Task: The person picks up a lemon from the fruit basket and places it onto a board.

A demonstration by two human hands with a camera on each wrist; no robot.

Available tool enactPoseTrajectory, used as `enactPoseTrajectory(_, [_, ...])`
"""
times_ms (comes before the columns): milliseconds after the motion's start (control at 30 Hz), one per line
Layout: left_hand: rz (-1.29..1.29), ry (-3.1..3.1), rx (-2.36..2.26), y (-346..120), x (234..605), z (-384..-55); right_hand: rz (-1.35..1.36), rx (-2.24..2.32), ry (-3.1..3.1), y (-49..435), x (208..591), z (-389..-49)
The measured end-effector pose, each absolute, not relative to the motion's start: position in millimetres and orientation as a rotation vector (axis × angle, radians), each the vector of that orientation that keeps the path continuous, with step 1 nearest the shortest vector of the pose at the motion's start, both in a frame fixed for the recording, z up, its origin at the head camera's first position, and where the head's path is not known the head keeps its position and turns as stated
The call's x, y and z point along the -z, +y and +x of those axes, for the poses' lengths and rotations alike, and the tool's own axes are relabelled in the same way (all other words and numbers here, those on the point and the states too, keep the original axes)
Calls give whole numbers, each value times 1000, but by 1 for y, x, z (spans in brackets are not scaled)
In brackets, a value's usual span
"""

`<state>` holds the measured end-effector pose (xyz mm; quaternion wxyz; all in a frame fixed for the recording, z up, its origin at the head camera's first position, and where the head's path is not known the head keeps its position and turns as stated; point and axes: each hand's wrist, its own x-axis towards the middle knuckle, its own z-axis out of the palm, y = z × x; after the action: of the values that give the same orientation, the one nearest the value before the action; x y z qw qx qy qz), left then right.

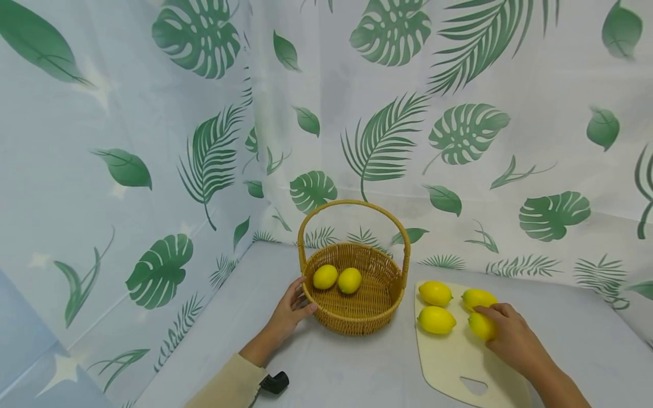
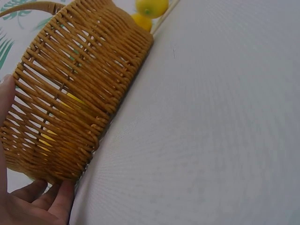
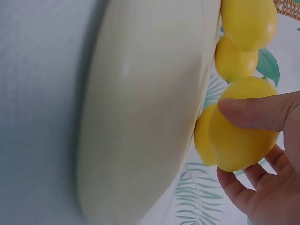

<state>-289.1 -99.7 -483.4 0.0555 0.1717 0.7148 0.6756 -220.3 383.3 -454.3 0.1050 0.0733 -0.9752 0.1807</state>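
Observation:
My right hand (image 1: 515,340) holds a yellow lemon (image 3: 243,131) between thumb and fingers, over the right side of a cream cutting board (image 1: 449,362). Just behind it lies another lemon (image 1: 478,298), and two more, a back-left lemon (image 1: 435,294) and a front-left lemon (image 1: 436,320), rest on the board. A brown wicker basket (image 1: 357,324) with a tall handle stands left of the board, holding two lemons (image 1: 350,280) at its left side. My left hand (image 1: 288,314) grips the basket's left side, its thumb and fingers spread around the woven wall (image 2: 70,93).
The board has a cut-out handle hole (image 1: 474,386) at its near end. A black object (image 1: 275,383) sits by the left sleeve (image 1: 229,385). Leaf-printed sheets (image 1: 377,141) stand behind and to the left of the pale table (image 1: 367,368).

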Motion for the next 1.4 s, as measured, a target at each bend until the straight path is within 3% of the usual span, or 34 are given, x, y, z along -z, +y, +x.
enactPoseTrajectory(1400, [520, 2150, -2069, -100, 484, -290, 260, -502, -3051, 389, 450, -235])
